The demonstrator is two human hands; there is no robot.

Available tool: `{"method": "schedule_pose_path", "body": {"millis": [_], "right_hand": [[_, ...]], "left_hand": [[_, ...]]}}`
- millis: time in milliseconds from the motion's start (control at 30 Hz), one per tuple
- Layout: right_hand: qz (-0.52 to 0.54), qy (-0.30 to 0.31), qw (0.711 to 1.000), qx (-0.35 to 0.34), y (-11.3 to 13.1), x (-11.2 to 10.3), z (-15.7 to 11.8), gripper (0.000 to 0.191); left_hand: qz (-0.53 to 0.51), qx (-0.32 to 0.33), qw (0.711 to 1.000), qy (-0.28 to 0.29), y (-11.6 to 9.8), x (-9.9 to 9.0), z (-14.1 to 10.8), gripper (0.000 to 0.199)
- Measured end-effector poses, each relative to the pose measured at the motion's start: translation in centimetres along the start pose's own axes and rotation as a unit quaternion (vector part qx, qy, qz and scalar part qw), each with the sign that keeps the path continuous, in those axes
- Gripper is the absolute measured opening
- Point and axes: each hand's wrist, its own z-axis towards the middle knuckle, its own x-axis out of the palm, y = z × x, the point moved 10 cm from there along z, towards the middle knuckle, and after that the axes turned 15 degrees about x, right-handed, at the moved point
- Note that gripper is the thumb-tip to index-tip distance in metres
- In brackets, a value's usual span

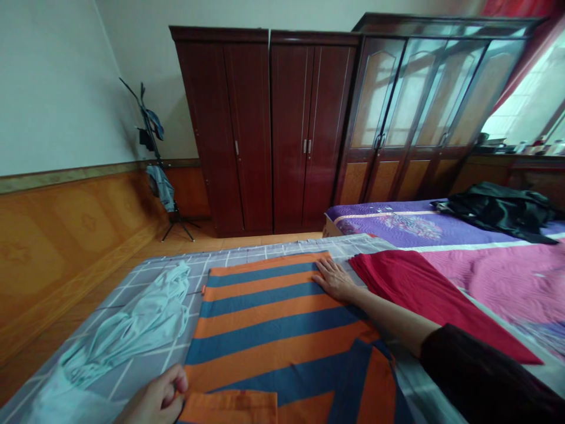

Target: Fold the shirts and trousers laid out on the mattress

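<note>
press the striped cloth (269, 321) evenly with the right hand (336, 281), spread flat at far right; the left hand (154, 396) curls near left, whether pinching cloth i cannot tell.

Left hand (155, 396) curled, right hand (336, 281) flat

Near: count two hands, one left hand (154, 396), one right hand (338, 282); one striped garment (273, 318); one red cloth (435, 297), right; one pale garment (128, 324), left. Far: count three wardrobes (249, 135); one coat stand (158, 154), left; one dark heap (503, 209), right.
</note>
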Motion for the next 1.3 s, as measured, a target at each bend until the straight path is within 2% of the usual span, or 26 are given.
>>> {"method": "schedule_pose_path", "body": {"millis": [133,267,367,433,500,533,633,733,800,833,900,933,1000,1067,1133,1233,1300], "right_hand": [[0.002,-0.019,0.999,0.041,-1.0,-0.3,-1.6,0.070],[0.003,-0.003,1.000,0.001,-0.8,-1.0,-4.2,0.064],[0.004,-0.021,1.000,-0.005,-1.2,-2.3,-6.9,0.068],[0.016,-0.026,0.997,-0.072,-0.4,-2.7,-9.3,0.069],[0.024,-0.002,0.989,-0.149,0.4,-2.3,-11.8,0.068],[0.025,0.010,0.987,-0.160,0.2,-2.0,-12.7,0.066],[0.029,-0.014,0.995,-0.098,-2.1,-2.6,-13.5,0.065],[0.055,-0.075,0.993,-0.078,-3.3,-4.5,-14.4,0.066],[0.063,-0.070,0.990,-0.107,-3.0,-4.7,-15.5,0.064],[0.062,-0.051,0.989,-0.126,-2.6,-4.3,-16.1,0.063],[0.051,-0.007,0.986,-0.160,-1.9,-3.2,-17.5,0.061],[0.048,0.001,0.985,-0.168,-1.7,-3.0,-18.2,0.061],[0.058,-0.016,0.984,-0.169,-1.8,-3.7,-19.6,0.059],[0.088,-0.048,0.977,-0.190,-1.8,-5.6,-22.0,0.056],[0.112,-0.046,0.959,-0.256,-1.3,-7.4,-25.5,0.055],[0.106,0.018,0.925,-0.365,-0.8,-8.6,-31.7,0.059],[0.095,0.045,0.911,-0.398,-1.2,-8.6,-34.6,0.063]], "left_hand": [[-0.008,-0.013,1.000,-0.019,-1.1,-1.0,-0.2,0.002],[-0.036,-0.018,0.998,-0.042,-1.9,-1.8,-0.6,0.007],[-0.043,-0.012,0.998,-0.043,-2.5,-2.0,-0.8,0.008],[-0.046,-0.011,0.998,-0.043,-2.7,-2.1,-0.9,0.009],[-0.053,-0.013,0.998,-0.044,-2.6,-2.1,-1.0,0.010],[-0.058,-0.013,0.997,-0.042,-2.5,-2.0,-1.0,0.010],[-0.042,-0.012,0.998,-0.043,-2.8,-2.6,-1.3,0.012],[0.068,-0.020,0.993,-0.094,-4.9,-4.8,-2.3,0.015],[0.136,0.023,0.983,-0.124,-8.3,-5.7,-2.9,0.018],[0.151,0.070,0.979,-0.121,-10.4,-5.3,-3.0,0.019],[0.159,0.184,0.968,-0.069,-14.4,-3.0,-3.3,0.022],[0.160,0.230,0.959,-0.032,-15.9,-1.5,-3.5,0.023],[0.169,0.280,0.945,0.029,-17.4,0.9,-4.4,0.027],[0.180,0.292,0.938,0.050,-17.6,1.8,-5.6,0.033],[0.183,0.292,0.937,0.062,-17.2,1.9,-7.2,0.039],[0.177,0.292,0.934,0.102,-16.3,2.2,-10.4,0.054],[0.181,0.302,0.928,0.122,-15.9,2.8,-12.5,0.066]]}}
